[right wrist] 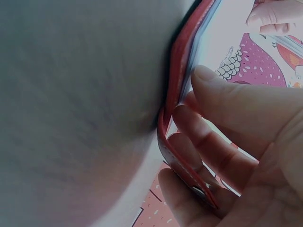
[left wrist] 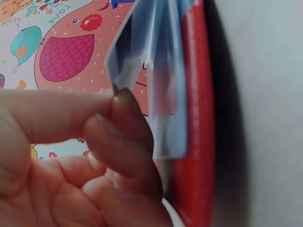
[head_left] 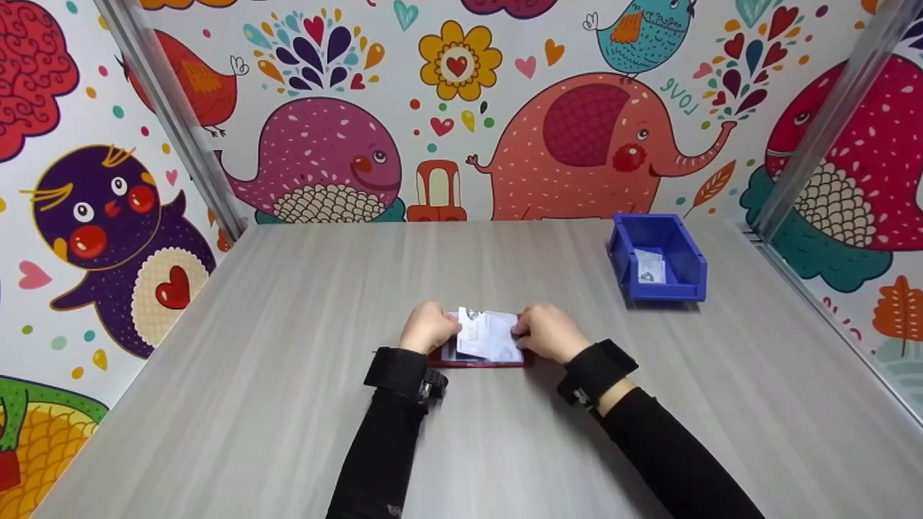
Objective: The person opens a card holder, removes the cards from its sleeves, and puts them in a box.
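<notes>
A red card holder [head_left: 482, 365] with clear plastic sleeves lies opened on the table. A white card [head_left: 472, 335] slants across its sleeves, with a small dark picture near its top. The left hand [head_left: 428, 328] pinches the card's left edge between thumb and finger; in the left wrist view the pinched panel stands away from the sleeve [left wrist: 173, 127] behind it. At the holder's right side, the right hand [head_left: 549, 331] grips the edge, thumb over the sleeves. Its other fingers curl around the red strap [right wrist: 184, 168], which has a metal snap.
A blue plastic bin [head_left: 657, 291] stands at the back right of the table [head_left: 288, 288], with a few white cards [head_left: 650, 267] inside. Printed cartoon walls and metal posts [head_left: 180, 108] border the table at the back and sides.
</notes>
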`<state>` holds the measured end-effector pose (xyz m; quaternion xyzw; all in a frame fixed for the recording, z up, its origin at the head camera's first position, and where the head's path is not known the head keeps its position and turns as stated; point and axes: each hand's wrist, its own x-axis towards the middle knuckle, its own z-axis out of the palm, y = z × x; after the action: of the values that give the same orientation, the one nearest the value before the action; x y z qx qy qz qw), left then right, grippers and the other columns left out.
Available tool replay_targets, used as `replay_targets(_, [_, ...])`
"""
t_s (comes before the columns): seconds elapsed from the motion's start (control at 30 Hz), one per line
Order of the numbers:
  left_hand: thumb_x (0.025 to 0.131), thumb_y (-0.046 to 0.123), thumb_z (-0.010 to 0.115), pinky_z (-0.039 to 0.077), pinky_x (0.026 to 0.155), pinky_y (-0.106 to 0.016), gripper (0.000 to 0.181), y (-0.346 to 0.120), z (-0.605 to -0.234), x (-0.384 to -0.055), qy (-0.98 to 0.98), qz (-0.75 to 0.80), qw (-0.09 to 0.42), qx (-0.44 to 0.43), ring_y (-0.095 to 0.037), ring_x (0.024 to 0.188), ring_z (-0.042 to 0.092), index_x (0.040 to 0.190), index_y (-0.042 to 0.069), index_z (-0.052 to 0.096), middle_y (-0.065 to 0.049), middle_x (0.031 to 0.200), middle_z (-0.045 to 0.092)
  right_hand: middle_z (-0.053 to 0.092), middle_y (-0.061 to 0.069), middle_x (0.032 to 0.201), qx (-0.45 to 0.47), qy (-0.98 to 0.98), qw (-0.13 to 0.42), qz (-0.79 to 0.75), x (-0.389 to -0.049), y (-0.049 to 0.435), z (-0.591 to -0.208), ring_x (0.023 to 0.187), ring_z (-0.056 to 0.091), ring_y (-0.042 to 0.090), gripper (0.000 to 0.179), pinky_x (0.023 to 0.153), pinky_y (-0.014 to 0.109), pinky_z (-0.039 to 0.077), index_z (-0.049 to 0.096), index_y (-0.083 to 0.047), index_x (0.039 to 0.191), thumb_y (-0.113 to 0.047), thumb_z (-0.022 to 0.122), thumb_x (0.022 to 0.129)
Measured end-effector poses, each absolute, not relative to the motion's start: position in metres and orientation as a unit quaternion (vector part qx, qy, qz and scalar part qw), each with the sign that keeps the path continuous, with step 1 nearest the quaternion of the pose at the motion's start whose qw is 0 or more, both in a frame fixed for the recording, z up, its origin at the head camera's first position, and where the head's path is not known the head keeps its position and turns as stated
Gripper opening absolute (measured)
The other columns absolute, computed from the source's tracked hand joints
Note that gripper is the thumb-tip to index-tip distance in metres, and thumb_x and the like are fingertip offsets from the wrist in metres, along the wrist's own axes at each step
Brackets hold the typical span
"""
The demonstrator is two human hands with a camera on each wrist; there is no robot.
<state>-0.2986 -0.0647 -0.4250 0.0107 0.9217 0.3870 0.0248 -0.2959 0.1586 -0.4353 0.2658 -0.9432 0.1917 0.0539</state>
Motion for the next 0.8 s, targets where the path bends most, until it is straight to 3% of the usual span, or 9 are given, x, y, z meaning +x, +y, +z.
replay_targets(0.27, [0.079,0.006,0.062,0.042,0.065,-0.032,0.022,-0.071,-0.422,-0.299,0.921,0.39,0.017,0.002,-0.022,0.069,0.048,0.065,0.01,0.046,-0.004,0.069,0.047,0.071,0.009,0.086,0.265,-0.943,0.056,0.195,-0.296,0.159,-0.435,0.08,0.065,0.028,0.014,0.074,0.043,0.053,0.08,-0.005,0.088,-0.004,0.083,0.074])
replay_targets(0.6, [0.08,0.005,0.064,0.042,0.06,-0.026,0.01,-0.072,-0.416,-0.299,0.899,0.436,0.03,-0.008,-0.019,0.068,0.052,0.072,0.005,0.059,-0.004,0.074,0.055,0.072,0.008,0.088,0.255,-0.942,0.058,0.209,-0.296,0.162,-0.436,0.082,0.066,0.027,0.015,0.075,0.042,0.053,0.08,-0.006,0.091,-0.007,0.081,0.076])
replay_targets(0.7, [0.081,0.006,0.066,0.045,0.063,-0.027,0.005,-0.071,-0.414,-0.299,0.893,0.448,0.032,-0.011,-0.019,0.072,0.054,0.08,0.001,0.064,-0.006,0.079,0.059,0.073,0.008,0.088,0.249,-0.943,0.057,0.215,-0.296,0.163,-0.436,0.082,0.066,0.026,0.015,0.075,0.041,0.052,0.08,-0.006,0.092,-0.007,0.08,0.078])
replay_targets(0.8, [0.081,0.007,0.069,0.049,0.071,-0.031,0.013,-0.069,-0.412,-0.298,0.887,0.461,0.035,-0.014,-0.021,0.079,0.057,0.091,-0.002,0.067,-0.009,0.088,0.063,0.073,0.008,0.088,0.242,-0.942,0.054,0.226,-0.296,0.164,-0.435,0.082,0.066,0.025,0.013,0.075,0.04,0.052,0.08,-0.005,0.092,-0.007,0.077,0.08])
